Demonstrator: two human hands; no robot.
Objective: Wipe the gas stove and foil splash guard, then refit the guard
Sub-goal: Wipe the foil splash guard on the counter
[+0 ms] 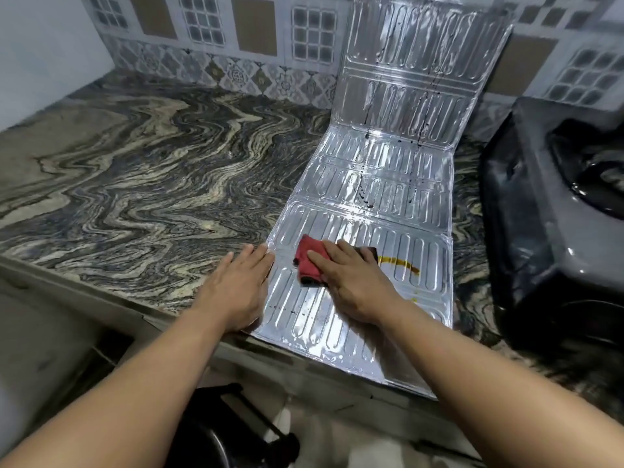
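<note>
Hands both down on the foil splash guard (368,184), forearms coming in from 6 and 7 o'clock. Left hand (241,287) lies flat, fingers together and extended toward 1 o'clock, palm pressing the guard's left edge where it meets the worktop (135,170); it grips nothing. Right hand (354,285) is palm-down on a red cloth (309,261), fingers spread over it and pressing it onto the nearest panel of the guard; much of the cloth is hidden under the palm, a dark corner shows past the fingers at 3 o'clock.

Guard lies along the worktop, its near end overhanging the worktop's front edge, its far panel bent up and leaning on the tiled wall (209,38). One yellow-brown arc stain (400,263) sits just right of the cloth; dark specks and drips run up the middle and far panels.

Gas stove (553,211) sits at 3 o'clock beside the guard, dark, blurred, cut off by the frame edge; burner detail not readable. Dark object (216,430) below the worktop at 6 o'clock, can't identify it.

Count: two hands, one cloth, one guard, one stove
</note>
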